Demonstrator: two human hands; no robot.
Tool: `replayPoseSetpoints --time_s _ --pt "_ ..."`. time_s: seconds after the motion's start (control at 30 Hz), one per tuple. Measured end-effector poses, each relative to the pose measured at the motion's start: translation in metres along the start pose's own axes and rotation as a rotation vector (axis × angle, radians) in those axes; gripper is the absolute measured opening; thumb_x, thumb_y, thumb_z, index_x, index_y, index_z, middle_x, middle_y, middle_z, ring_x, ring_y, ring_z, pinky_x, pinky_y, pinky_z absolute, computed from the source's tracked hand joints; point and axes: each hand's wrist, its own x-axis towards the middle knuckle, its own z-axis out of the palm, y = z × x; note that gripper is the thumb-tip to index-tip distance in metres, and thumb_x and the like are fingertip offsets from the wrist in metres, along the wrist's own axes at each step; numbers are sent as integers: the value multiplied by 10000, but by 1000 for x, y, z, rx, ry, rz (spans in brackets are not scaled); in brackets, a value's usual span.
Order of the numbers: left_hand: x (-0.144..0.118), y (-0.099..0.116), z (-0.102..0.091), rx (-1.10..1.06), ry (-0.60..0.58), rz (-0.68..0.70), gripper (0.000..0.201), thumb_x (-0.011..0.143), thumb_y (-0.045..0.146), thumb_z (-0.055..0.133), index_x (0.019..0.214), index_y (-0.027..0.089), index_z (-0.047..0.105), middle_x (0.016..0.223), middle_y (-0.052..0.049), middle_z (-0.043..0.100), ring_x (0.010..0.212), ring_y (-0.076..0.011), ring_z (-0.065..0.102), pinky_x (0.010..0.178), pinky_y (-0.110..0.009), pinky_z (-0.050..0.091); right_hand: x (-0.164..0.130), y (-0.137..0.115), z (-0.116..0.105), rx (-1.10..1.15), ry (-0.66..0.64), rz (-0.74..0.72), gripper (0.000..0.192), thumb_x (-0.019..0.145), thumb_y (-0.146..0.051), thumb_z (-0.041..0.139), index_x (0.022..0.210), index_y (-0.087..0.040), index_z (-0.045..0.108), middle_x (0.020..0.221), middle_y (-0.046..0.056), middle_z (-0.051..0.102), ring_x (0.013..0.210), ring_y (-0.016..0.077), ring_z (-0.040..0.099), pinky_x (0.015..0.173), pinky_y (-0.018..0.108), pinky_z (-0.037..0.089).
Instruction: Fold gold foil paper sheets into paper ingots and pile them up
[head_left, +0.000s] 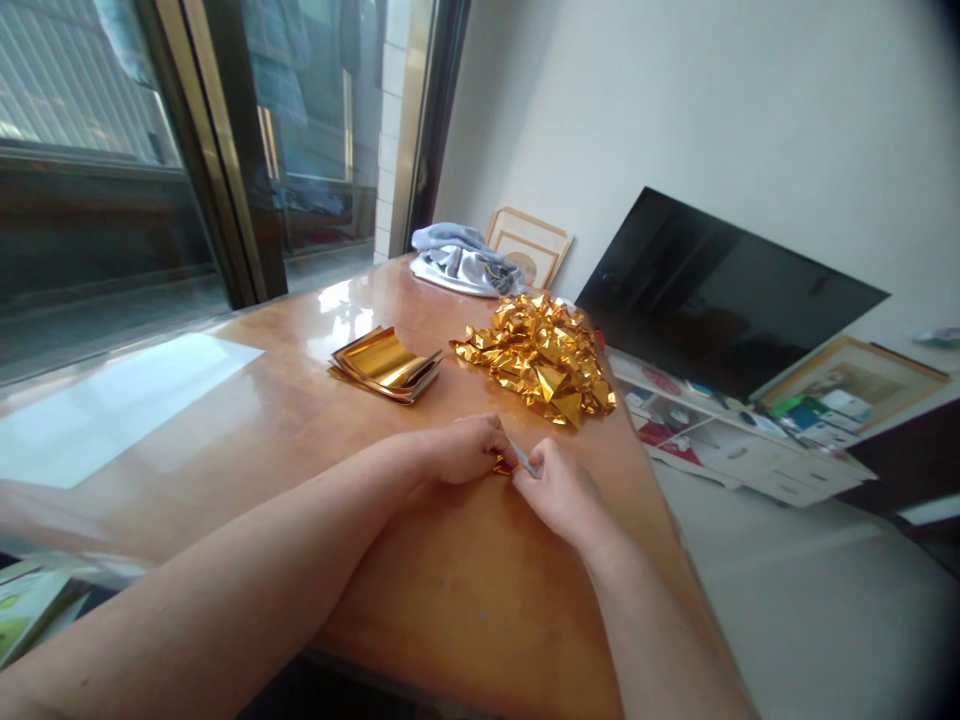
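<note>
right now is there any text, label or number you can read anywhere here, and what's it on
None can be read.
Boxes and cards under the dark screen: print too small and blurred.
Booklet at the table edge: blurred.
Gold foil piece pinched by left hand and right hand: no print seen.

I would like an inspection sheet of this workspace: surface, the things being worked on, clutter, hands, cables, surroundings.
Surface: glossy wooden table, with bright window reflections.
Things in work: small gold foil piece pinched between both hands; pile of folded gold foil pieces beyond the hands; stack of flat gold foil sheets to its left.
Clutter: grey-white cloth bundle at the far table end; printed papers at the near left corner.
Hands: left hand and right hand both closed on the foil piece, fingertips meeting.
Cables: nothing seen.
Surroundings: window on the left; dark screen leaning on the wall; picture frames; boxes on the floor.
</note>
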Motion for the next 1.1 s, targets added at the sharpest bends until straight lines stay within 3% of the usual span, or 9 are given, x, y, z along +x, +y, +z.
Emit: replayPoseSetpoints --time_s 0.8,1.1 --pt "1 0 0 23 -15 51 428 830 53 565 1104 305 777 991 -30 712 923 -166 610 873 -245 471 -6 -18 -6 -163 -30 66 368 810 -589 597 928 -250 518 843 50 694 783 246 662 566 285 311" --pt "0 4 -2 -12 -6 33 465 760 -4 571 1072 263 788 998 -25 709 902 -158 608 845 -229 476 -4 -21 -7 -170 -30 64 428 795 -625 614 939 -228 544 869 94 704 814 274 677 564 299 318"
